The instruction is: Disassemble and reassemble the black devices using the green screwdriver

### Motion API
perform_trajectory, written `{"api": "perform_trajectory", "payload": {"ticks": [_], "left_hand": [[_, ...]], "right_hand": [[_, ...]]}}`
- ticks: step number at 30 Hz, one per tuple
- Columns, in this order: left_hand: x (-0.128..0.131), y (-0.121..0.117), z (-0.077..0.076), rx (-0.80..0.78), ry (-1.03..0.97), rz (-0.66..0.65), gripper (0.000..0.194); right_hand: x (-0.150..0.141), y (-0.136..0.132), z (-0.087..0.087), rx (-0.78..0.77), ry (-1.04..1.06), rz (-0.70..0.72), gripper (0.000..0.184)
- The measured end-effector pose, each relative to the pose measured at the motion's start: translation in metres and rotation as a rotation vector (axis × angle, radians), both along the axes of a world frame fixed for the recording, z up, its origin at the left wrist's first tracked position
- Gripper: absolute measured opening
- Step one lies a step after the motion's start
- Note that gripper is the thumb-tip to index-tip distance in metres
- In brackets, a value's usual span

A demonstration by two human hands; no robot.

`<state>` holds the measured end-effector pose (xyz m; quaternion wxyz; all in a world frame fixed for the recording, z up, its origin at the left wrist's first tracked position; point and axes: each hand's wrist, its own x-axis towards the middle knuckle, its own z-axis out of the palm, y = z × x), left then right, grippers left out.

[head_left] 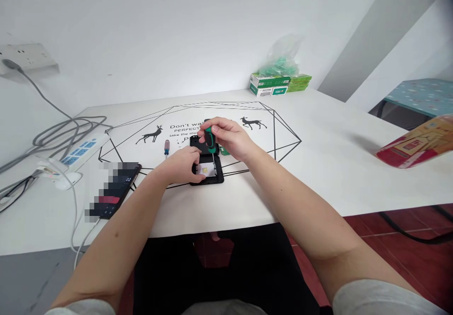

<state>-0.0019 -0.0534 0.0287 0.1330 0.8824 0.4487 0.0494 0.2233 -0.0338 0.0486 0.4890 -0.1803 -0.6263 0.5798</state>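
Note:
A screwdriver [210, 141] with a green and black handle is gripped in my right hand [231, 137]. Its shaft points down, the tip at the right side of an open black plastic case [220, 179]. Inside the case lies a white plate [211, 169] with a small gold square. My left hand [180, 165] grips the case's left edge, thumb on the near side. Just behind sits another black plastic part [195, 141], half covered by my hands. A green circuit board [224, 151] peeks out under my right wrist. Left of these lies a smaller screwdriver [166, 147] with a reddish clear handle.
Several tiny dark pieces [180, 142] lie on the printed white table [318, 164]. To the left are a phone [123, 183], a power strip [82, 153] and coiled grey cables [76, 128]. Boxes [271, 81] stand at the back; a red-yellow package [412, 145] is at right.

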Motion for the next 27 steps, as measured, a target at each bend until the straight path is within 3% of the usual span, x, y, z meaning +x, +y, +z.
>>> {"api": "perform_trajectory", "payload": {"ticks": [4, 7, 15, 21, 27], "left_hand": [[0.001, -0.001, 0.001, 0.006, -0.002, -0.007, 0.036], [0.002, -0.002, 0.002, -0.002, -0.012, -0.007, 0.035], [0.000, 0.000, 0.002, -0.017, -0.017, -0.034, 0.040], [-0.001, 0.002, -0.001, -0.030, -0.021, -0.056, 0.042], [-0.001, 0.000, 0.000, -0.016, -0.040, -0.062, 0.043]], "right_hand": [[0.000, 0.006, -0.004, 0.125, -0.029, -0.102, 0.038], [0.002, 0.010, -0.006, 0.140, -0.045, -0.103, 0.035], [0.002, 0.000, 0.000, -0.076, 0.040, 0.059, 0.040], [-0.004, 0.002, -0.002, 0.023, 0.059, -0.126, 0.041], [-0.002, 0.004, -0.005, 0.056, 0.034, -0.155, 0.037]]}}
